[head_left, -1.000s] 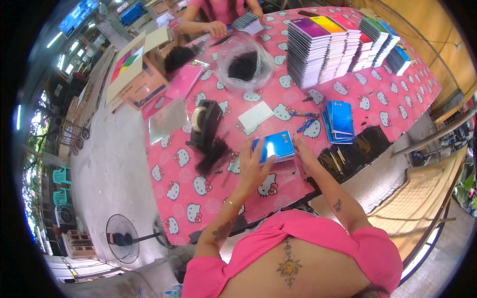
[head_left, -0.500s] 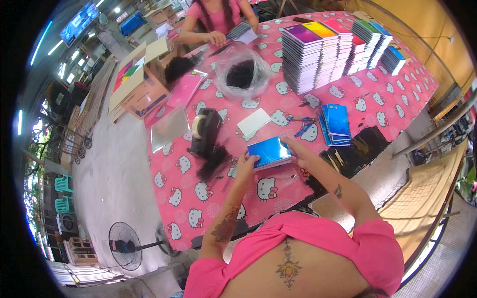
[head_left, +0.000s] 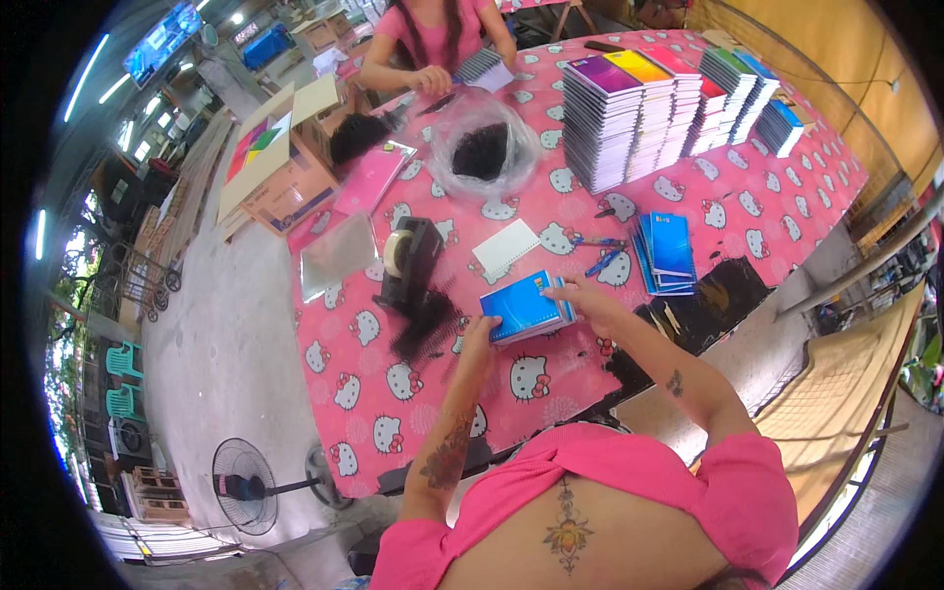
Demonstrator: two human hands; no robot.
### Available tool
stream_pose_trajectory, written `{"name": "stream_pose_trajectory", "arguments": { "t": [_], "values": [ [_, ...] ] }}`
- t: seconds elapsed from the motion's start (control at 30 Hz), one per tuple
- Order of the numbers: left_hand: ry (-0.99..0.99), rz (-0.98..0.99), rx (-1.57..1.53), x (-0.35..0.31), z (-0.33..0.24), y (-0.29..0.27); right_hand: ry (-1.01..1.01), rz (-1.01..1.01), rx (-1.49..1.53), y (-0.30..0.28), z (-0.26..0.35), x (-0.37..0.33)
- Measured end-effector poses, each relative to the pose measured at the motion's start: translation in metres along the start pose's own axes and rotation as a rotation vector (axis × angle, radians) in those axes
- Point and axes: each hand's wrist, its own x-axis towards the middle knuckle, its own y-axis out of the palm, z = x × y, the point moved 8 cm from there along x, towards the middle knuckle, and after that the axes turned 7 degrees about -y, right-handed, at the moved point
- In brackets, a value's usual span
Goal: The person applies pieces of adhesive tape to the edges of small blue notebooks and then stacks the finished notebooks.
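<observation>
A small stack of blue-covered spiral notebooks is held between my two hands over the near part of the table. My left hand grips its left end, thumb on the top cover. At the right end, my right hand pinches the upper corner, where the notebooks are spread slightly out of line. Just beyond them lies a white spiral-edged pad. Several more blue notebooks rest in a loose pile to the right, beside some blue pens.
A black tape dispenser and a clear plastic sheet are on the left. Tall notebook stacks stand at the far right. Beyond are a clear bag with black contents, an open carton and another person holding a notebook.
The notebooks have shifted slightly left and now sit unevenly at their right end. My right hand has moved in onto the top right corner.
</observation>
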Motion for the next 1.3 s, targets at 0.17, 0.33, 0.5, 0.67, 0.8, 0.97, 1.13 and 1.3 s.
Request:
{"name": "stream_pose_trajectory", "arguments": {
  "t": [0.17,0.33,0.5,0.67,0.8,0.97,1.13,1.3],
  "values": [
    [-0.014,-0.029,-0.103,-0.003,0.003,0.004,-0.162,-0.049,-0.099,0.006,0.016,0.005],
    [0.125,-0.086,-0.155,-0.004,-0.015,0.015,-0.305,-0.025,-0.281,0.012,0.044,0.04],
    [0.365,-0.124,-0.016,0.033,-0.079,0.009,-0.214,0.14,-0.181,0.03,0.081,0.106],
    [0.264,-0.21,0.055,0.081,-0.115,0.05,-0.063,0.081,0.037,-0.012,0.07,0.183],
    [0.194,-0.217,0.077,0.109,-0.099,0.03,-0.067,0.0,-0.046,0.004,0.053,0.208],
    [0.136,-0.164,0.058,0.118,-0.091,0.039,-0.174,-0.008,-0.324,-0.02,0.049,0.213],
    [0.043,-0.198,0.145,0.1,-0.073,0.022,-0.203,-0.238,-0.525,-0.031,0.031,0.169],
    [0.098,-0.19,0.272,0.025,-0.022,0.036,-0.275,-0.157,-0.388,-0.008,0.024,0.033]
  ]
}}
